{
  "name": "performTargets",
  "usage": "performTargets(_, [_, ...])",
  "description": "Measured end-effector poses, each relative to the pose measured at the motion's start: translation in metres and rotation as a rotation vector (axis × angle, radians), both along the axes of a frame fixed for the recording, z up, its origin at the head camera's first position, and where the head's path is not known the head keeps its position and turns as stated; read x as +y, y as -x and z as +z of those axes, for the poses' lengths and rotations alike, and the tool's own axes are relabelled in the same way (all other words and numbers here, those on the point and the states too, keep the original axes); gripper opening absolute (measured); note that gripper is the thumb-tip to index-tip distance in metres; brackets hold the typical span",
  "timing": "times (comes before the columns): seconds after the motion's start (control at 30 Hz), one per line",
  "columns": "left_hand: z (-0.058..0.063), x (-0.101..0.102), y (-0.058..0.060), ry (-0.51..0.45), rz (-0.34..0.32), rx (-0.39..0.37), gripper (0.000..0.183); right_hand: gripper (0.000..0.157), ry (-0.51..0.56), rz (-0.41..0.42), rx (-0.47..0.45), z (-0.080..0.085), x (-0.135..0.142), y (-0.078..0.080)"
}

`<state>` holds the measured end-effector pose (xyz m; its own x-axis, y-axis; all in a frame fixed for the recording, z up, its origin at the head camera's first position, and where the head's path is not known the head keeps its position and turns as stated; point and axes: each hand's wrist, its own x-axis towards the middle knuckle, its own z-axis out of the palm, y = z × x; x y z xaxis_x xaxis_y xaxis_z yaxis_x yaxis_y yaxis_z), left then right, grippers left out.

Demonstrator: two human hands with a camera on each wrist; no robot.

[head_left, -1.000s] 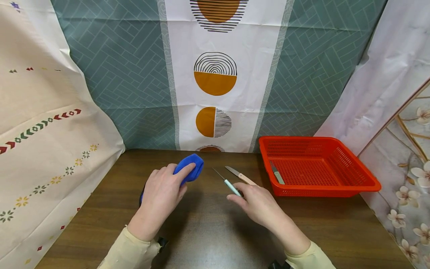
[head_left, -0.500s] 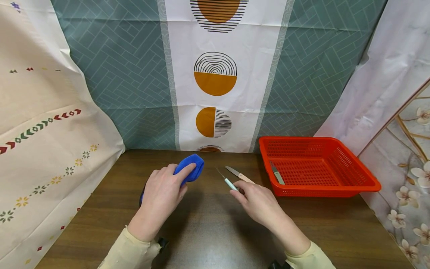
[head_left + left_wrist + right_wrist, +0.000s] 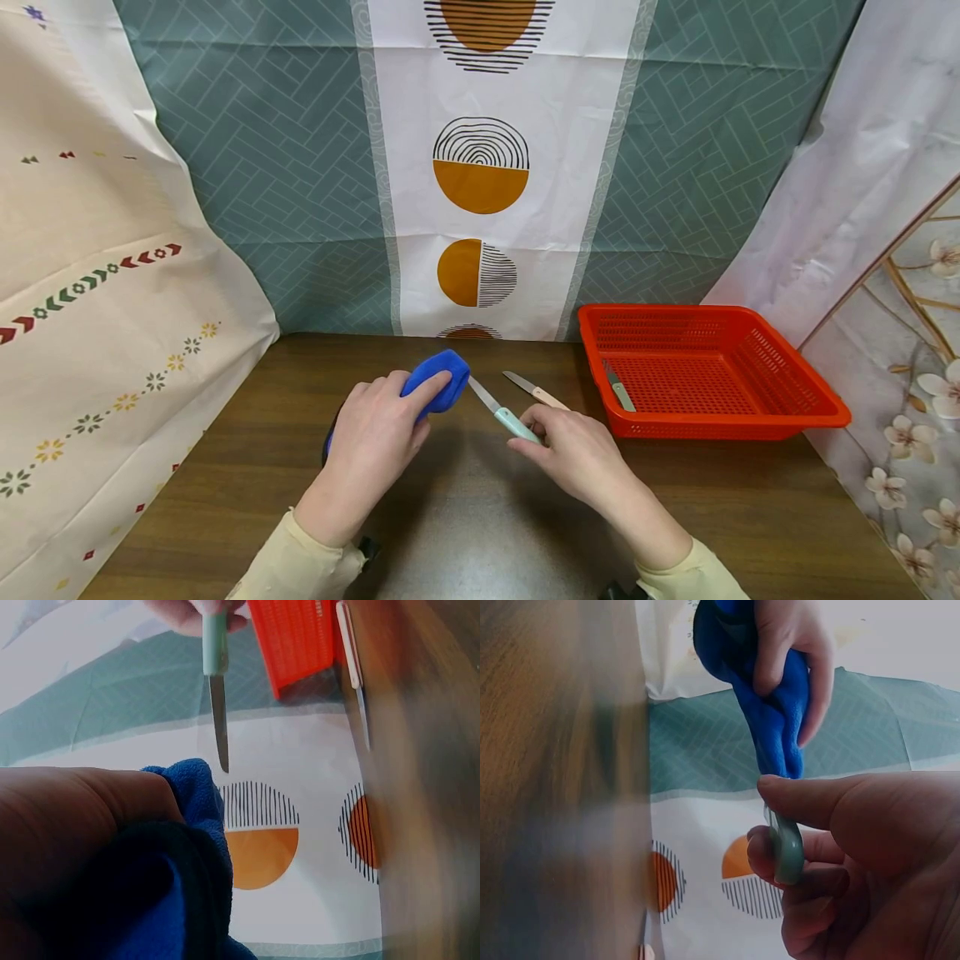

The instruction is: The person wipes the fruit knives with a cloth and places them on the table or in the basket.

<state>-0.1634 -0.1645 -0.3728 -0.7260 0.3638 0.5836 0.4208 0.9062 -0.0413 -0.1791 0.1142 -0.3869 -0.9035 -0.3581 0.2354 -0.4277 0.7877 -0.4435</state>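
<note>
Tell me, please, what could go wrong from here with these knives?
The mint-handled knife points blade-first toward the blue cloth in the left grip; if it slips past the cloth, it might cut the fingers. The right grip only pinches this knife, so it could twist under pressure. The pink-handled knife lies uncovered on the table close by; the right grip might brush against it.

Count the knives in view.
3: mint-handled knife in the right grip; pink-handled knife on the table, left of the red basket; grey-green-handled knife inside that basket, along its left side. The basket's near wall could hide others.
</note>
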Motion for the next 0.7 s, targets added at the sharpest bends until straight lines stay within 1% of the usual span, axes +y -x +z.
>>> performTargets(0.3, [-0.004, 0.016, -0.006, 0.041, -0.051, 0.005, 0.069, 0.022, 0.0, 0.018, -0.007, 0.0, -0.001, 0.0])
performTargets(0.7, [-0.008, 0.033, -0.015, 0.034, -0.13, 0.016, 0.068, 0.024, -0.024, 0.018, -0.019, 0.0, -0.002, -0.001])
